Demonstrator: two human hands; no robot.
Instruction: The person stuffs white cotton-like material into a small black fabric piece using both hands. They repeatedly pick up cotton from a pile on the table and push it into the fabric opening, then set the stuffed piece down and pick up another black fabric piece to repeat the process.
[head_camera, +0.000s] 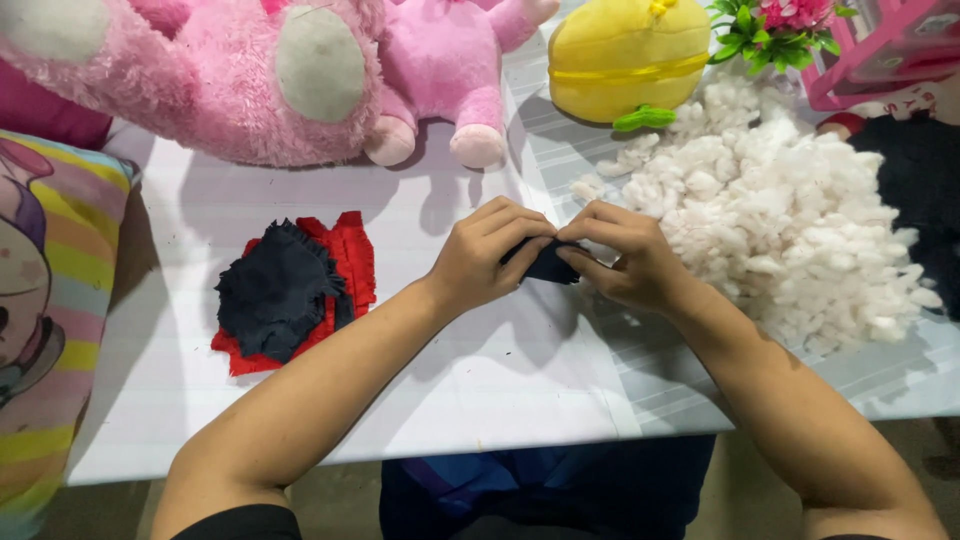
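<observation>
Dark cloth piece (549, 265) pinched between left hand (485, 255) and right hand (625, 262), long axis left-right.

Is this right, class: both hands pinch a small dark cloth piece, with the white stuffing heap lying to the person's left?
Not quite. The head view shows the white stuffing heap to the person's right. The left hand and right hand do pinch the small dark cloth piece.

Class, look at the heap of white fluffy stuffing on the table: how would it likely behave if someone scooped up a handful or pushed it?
The heap of white fluffy stuffing looks loose and clumpy, so a handful would probably squash easily and feel very light. Small tufts lie apart at its edge, so pushing it would likely scatter bits rather than slide it whole. It seems unlikely to roll.
</observation>
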